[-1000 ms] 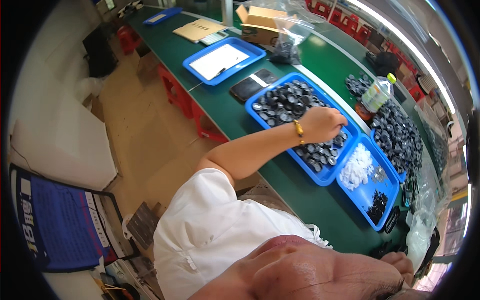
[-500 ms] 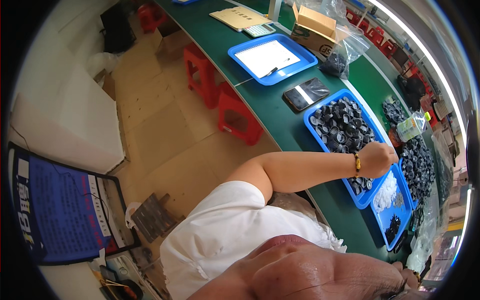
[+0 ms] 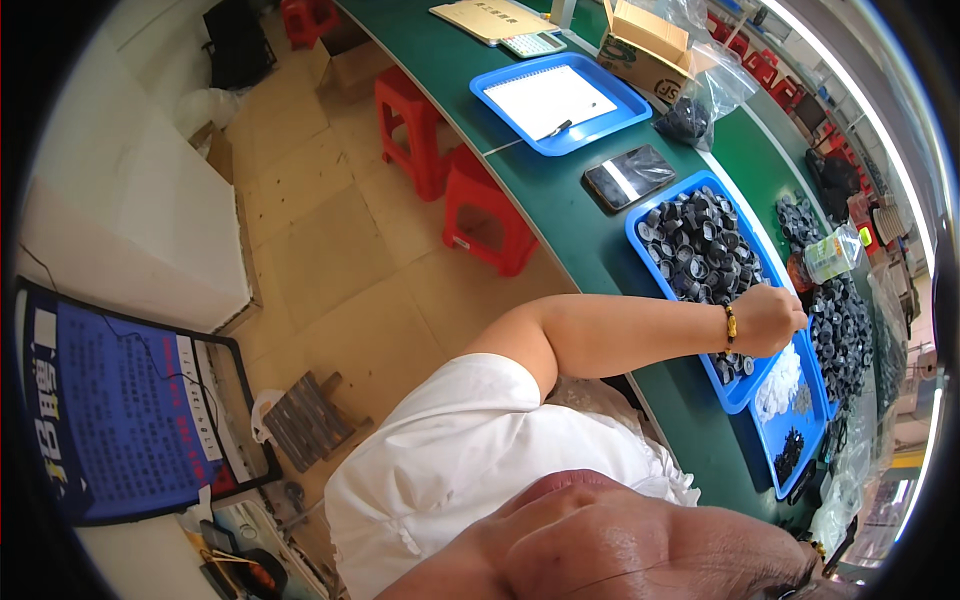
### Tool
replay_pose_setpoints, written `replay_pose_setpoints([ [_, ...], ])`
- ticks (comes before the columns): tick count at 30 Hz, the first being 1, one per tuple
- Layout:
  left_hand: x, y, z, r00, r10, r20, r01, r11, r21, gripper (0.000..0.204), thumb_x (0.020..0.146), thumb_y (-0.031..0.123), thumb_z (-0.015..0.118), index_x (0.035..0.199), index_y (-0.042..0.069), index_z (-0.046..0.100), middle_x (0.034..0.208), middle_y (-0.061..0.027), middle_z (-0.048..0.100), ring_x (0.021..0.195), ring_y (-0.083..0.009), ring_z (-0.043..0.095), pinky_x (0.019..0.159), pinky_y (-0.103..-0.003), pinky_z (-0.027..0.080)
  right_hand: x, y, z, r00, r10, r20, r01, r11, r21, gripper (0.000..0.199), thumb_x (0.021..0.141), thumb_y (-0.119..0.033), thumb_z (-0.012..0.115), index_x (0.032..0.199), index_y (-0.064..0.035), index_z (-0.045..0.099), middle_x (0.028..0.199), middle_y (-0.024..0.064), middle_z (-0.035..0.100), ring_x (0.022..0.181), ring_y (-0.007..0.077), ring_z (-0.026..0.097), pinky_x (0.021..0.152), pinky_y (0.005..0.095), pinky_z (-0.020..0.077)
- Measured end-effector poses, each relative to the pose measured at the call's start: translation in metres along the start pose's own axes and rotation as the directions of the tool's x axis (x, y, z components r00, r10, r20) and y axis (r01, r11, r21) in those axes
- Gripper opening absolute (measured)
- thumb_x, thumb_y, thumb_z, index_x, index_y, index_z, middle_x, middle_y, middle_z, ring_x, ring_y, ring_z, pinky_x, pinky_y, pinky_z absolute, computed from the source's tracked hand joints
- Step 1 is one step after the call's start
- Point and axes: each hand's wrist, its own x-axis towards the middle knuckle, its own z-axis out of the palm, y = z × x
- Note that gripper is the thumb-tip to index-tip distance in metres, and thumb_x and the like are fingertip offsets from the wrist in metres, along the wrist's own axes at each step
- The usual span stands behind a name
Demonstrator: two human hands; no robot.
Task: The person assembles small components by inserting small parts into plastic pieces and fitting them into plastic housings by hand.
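The left hand has shifted from the middle of the long far side of a blue tray to its end beside a second blue tray. Its fingers are curled in; whether they close on anything cannot be told. Dark caps fill much of the first tray, set back from the near edge of the green bench. The second tray holds white pieces and small black bits. Beyond, toward the far edge, more caps are heaped near a bottle. A phone lies between the caps and a tray with a notebook. Red stools stand along the near edge.
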Motion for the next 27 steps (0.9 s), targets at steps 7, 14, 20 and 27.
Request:
replay_pose_setpoints([
  [7,0.001,0.002,-0.009,1.000,-0.018,0.002,0.018,1.000,-0.019,0.015,0.076,0.010,0.064,0.090,0.007,0.070,0.084,-0.0096,0.068,0.080,-0.0279,0.066,0.067,-0.039,0.054,0.019,0.022,0.091,0.298,-0.255,-0.920,0.156,0.964,-0.217,0.041,0.096,-0.043,0.053,0.133,-0.0252,0.053,0.144,0.0038,0.036,0.132,0.0382,0.029,0.097,0.0624,0.0329],
  [14,0.001,0.003,-0.008,0.999,-0.018,0.035,0.019,0.999,-0.033,0.016,0.076,0.009,0.063,0.091,0.008,0.071,0.086,-0.0103,0.068,0.079,-0.0287,0.066,0.066,-0.039,0.055,0.054,0.042,0.131,-0.241,-0.367,-0.899,-0.305,0.908,-0.289,0.031,0.091,-0.036,0.061,0.112,-0.0136,0.057,0.119,0.0071,0.052,0.104,0.0324,0.051,0.087,0.0460,0.0446],
  [20,-0.003,0.000,-0.010,1.000,-0.016,-0.003,0.016,0.999,-0.031,0.015,0.076,0.009,0.064,0.091,0.008,0.069,0.085,-0.0092,0.068,0.079,-0.0282,0.066,0.065,-0.039,0.055,0.076,0.066,0.118,-0.521,-0.685,-0.509,-0.833,0.539,0.127,0.042,0.088,-0.050,0.065,0.107,-0.0136,0.056,0.116,0.0053,0.054,0.101,0.0279,0.054,0.089,0.0410,0.0473],
  [27,0.004,0.005,-0.006,1.000,0.011,0.005,-0.010,0.998,-0.069,0.013,0.079,0.009,0.063,0.090,0.008,0.068,0.080,-0.0076,0.065,0.078,-0.0283,0.064,0.066,-0.039,0.054,0.014,0.060,0.253,-0.334,-0.755,-0.565,-0.918,0.124,0.377,0.058,0.094,-0.054,0.051,0.126,-0.0050,0.048,0.127,0.0064,0.054,0.108,0.0213,0.051,0.091,0.0441,0.0433],
])
